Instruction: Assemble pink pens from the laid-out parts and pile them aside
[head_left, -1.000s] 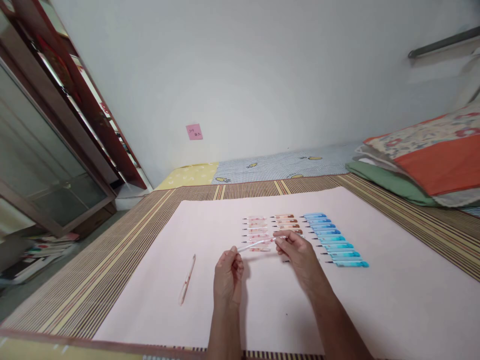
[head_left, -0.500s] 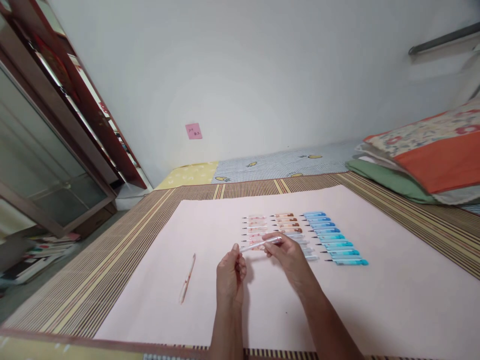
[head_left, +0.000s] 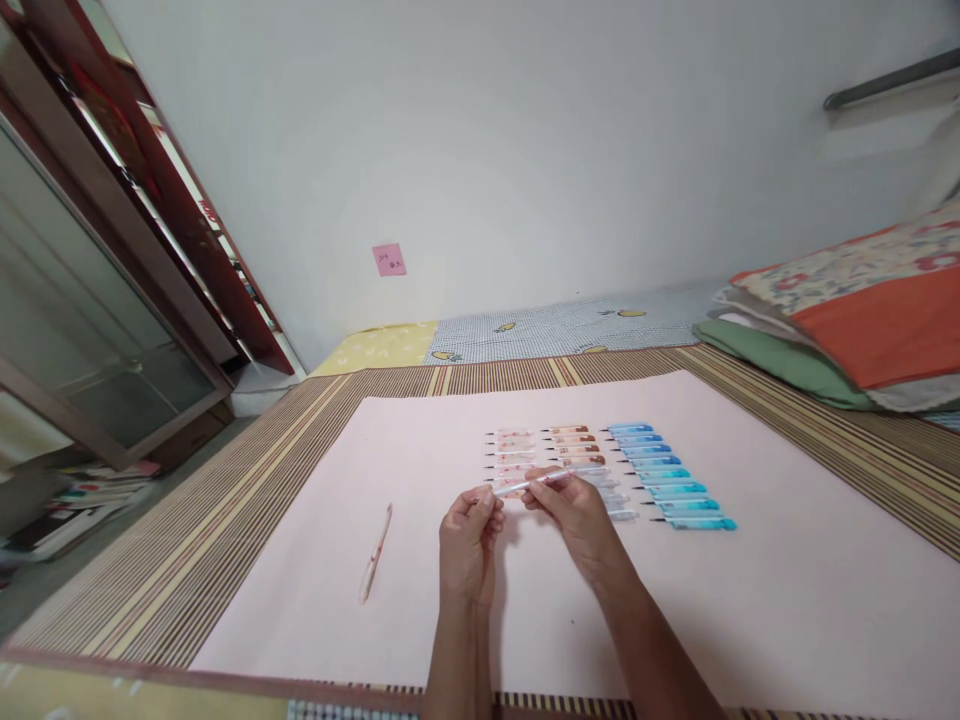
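A striped mat (head_left: 210,500) covers the bed, and on it lies a big pale-pink sheet (head_left: 300,600), with folded bedding (head_left: 892,325) piled at the far right. Over the sheet's middle, the hands have just drawn closer together: the left hand (head_left: 470,530) has shifted a little toward the right hand (head_left: 574,515), leaving a shorter gap between them. Beyond and beside them the rows stay put, blue pens (head_left: 651,464), brown pens (head_left: 571,440) and pink-patterned pens (head_left: 516,445), with a few clear pens (head_left: 624,515) partly behind the right hand. A loose pen (head_left: 375,553) lies apart on the left, unmoved. Smallest of all, the held pen (head_left: 511,488) sits raised above the sheet, the left fingertips pinching its near end and the right ones gripping farther along. I'd judge it is still being worked on, not put in a row; I cannot tell whether any part has shifted.
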